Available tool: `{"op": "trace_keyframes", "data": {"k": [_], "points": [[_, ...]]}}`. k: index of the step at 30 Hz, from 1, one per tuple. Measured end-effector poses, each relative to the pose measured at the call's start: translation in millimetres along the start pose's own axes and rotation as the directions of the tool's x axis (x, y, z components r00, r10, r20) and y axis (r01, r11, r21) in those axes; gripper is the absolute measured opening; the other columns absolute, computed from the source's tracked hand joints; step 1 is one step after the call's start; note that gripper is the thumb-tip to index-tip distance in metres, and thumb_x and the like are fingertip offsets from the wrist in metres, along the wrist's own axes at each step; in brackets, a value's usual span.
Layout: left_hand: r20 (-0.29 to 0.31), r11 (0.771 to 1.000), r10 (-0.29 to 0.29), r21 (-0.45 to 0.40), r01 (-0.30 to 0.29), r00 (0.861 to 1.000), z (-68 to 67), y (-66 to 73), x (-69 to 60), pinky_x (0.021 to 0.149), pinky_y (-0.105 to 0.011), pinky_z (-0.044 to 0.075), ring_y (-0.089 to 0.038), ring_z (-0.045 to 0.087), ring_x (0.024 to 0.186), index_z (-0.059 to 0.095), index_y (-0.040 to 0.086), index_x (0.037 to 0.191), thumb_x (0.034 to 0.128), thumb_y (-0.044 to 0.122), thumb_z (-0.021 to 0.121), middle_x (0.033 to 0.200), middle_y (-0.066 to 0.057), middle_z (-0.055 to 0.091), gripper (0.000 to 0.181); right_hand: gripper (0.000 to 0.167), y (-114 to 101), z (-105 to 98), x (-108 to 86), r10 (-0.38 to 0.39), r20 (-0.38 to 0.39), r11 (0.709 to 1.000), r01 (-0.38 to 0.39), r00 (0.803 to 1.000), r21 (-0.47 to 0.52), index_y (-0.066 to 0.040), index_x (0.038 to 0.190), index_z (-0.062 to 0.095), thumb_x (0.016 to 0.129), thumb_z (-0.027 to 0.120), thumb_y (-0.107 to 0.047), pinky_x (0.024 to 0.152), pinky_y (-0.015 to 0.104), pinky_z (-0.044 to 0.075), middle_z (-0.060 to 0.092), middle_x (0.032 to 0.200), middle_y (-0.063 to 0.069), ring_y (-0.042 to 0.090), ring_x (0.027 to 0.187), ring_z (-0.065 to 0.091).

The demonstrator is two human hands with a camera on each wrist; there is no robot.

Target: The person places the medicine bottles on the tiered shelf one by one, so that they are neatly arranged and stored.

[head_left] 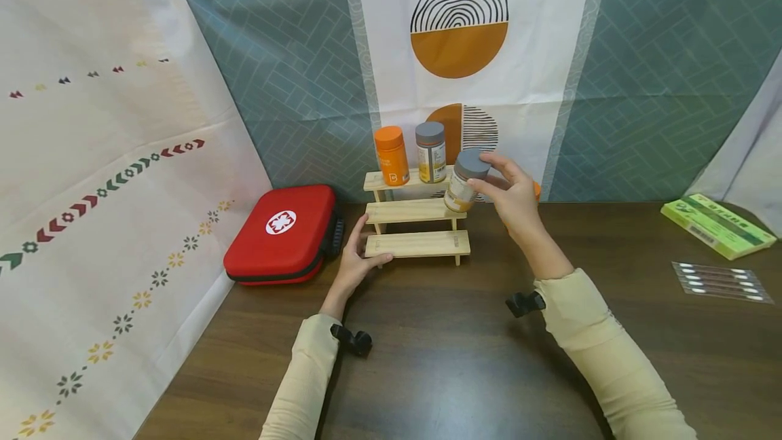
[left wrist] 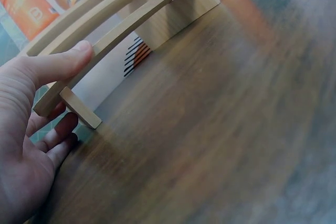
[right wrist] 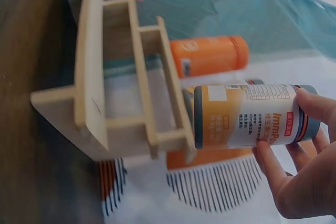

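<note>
A three-tier wooden rack (head_left: pixel 418 244) stands near the back. On its top tier are an orange bottle (head_left: pixel 392 156) at the left and a grey-capped bottle (head_left: pixel 431 153) beside it. My right hand (head_left: pixel 516 202) pinches the cap end of a second grey-capped bottle (head_left: pixel 460 189), tilted at the rack's right side; the right wrist view shows this held bottle (right wrist: pixel 244 115) by the upper tiers. With the thumb on the lowest tier (left wrist: pixel 121 32), my left hand (left wrist: pixel 31 114) grips the rack's left end, fingers curled beneath and behind.
A red case (head_left: pixel 282 233) with a white emblem lies left of the rack. At the far right are a green box (head_left: pixel 717 225) and a clear pack of swabs (head_left: pixel 722 282). An orange object (head_left: pixel 537 190) shows partly behind my right hand. Patterned cloth hangs behind.
</note>
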State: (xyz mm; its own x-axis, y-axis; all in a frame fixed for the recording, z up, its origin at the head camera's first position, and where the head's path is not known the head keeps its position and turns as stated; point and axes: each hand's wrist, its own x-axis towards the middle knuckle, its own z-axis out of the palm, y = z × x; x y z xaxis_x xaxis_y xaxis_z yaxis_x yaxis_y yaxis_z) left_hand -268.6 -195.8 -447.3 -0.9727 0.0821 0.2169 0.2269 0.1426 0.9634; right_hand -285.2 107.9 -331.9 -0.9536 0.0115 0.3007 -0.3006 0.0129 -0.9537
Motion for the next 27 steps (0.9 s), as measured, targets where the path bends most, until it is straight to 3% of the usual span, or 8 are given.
{"op": "trace_keyframes", "data": {"k": [4,9,17,27], "points": [[0.007,1.0,-0.006,0.0,0.006,1.0,0.9,8.7,-2.5,0.062,-0.026,0.05,-0.016,0.057,0.083,0.02,0.018,0.157,0.0788,-0.004,0.076,0.135,-0.029,0.046,0.099,0.048,7,17,2.5,-0.004,0.043,1.0,0.004,0.999,-0.004,-0.012,0.135,0.056,0.089,0.071,-0.016,0.098,0.031,0.05,0.049,0.147,0.007,0.026,0.128,0.054],[0.01,1.0,-0.002,0.004,0.002,1.0,2.5,14.5,-3.0,0.063,-0.026,0.051,-0.015,0.056,0.086,0.019,0.015,0.157,0.079,-0.004,0.076,0.135,-0.029,0.047,0.098,0.048,11,36,4.6,-0.011,0.085,1.0,0.011,0.996,-0.002,-0.012,0.135,0.055,0.09,0.071,-0.014,0.104,0.05,0.045,0.048,0.147,0.008,0.032,0.131,0.05],[-0.01,0.999,-0.027,0.023,0.027,1.0,1.7,11.4,-10.8,0.065,-0.022,0.049,-0.014,0.056,0.092,0.02,0.015,0.157,0.078,-0.004,0.077,0.134,-0.028,0.048,0.099,0.047,17,62,3.9,0.001,0.117,1.0,-0.001,0.993,0.0,-0.011,0.133,0.057,0.089,0.071,-0.013,0.101,0.048,0.048,0.05,0.144,0.009,0.032,0.126,0.053],[-0.001,1.0,-0.001,0.016,0.001,1.0,1.5,12.7,-6.1,0.065,-0.023,0.05,-0.015,0.057,0.092,0.019,0.012,0.157,0.0786,-0.006,0.075,0.135,-0.031,0.046,0.098,0.045,18,80,13.6,-0.004,0.092,1.0,0.003,0.996,0.01,-0.013,0.131,0.059,0.088,0.073,-0.014,0.102,0.046,0.048,0.049,0.143,0.009,0.034,0.126,0.055]]}}
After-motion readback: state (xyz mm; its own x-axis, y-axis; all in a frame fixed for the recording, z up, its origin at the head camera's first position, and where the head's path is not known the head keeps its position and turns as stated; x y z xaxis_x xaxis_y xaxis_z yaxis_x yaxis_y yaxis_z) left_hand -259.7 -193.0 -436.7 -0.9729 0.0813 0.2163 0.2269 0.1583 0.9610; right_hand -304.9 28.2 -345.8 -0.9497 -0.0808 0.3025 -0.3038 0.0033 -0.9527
